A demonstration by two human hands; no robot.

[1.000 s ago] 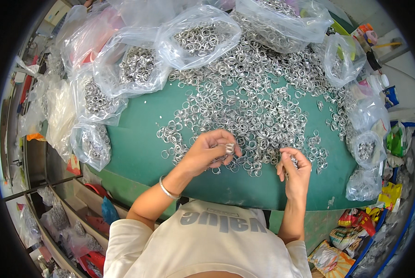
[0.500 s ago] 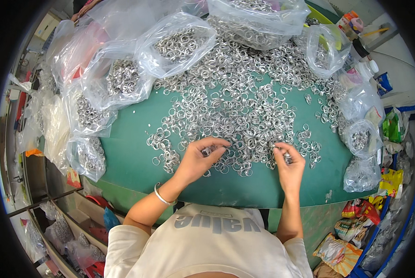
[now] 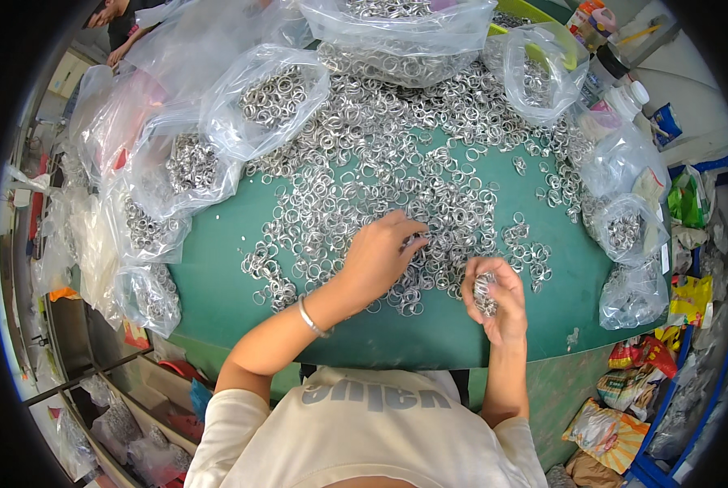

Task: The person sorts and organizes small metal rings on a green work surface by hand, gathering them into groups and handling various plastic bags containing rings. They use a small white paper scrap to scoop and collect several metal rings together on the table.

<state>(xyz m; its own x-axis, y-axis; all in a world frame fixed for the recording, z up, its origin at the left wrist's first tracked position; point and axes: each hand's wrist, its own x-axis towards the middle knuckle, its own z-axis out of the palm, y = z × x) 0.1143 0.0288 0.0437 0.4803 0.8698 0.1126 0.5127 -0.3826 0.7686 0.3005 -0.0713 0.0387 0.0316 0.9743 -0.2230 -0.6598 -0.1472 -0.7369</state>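
Observation:
Loose silver-coloured metal rings (image 3: pixel 323 203) lie spread in a wide heap over the green tabletop (image 3: pixel 234 220). My left hand (image 3: pixel 380 259), with a bangle (image 3: pixel 309 319) on the wrist, reaches into the middle of the heap. Its fingers curl inward, and a bit of metal ring shows between thumb and fingertips; the palm is hidden. Closer to the table's front edge, my right hand (image 3: pixel 504 302) is turned partly upward. A small bunch of rings (image 3: pixel 486 294) is cupped in its fingers.
Clear plastic bags of rings stand around the heap: an opened one (image 3: pixel 258 130) at left, a large one (image 3: pixel 396 49) at the back, others (image 3: pixel 624 232) along the right. A yellow-green bin (image 3: pixel 535 16) is behind. Another person's arm (image 3: pixel 124 49) shows at far left.
My left hand has moved forward and right, deeper into the heap. My right hand has come slightly nearer to me and turned, exposing its bunch of rings. The whole view has shifted a little.

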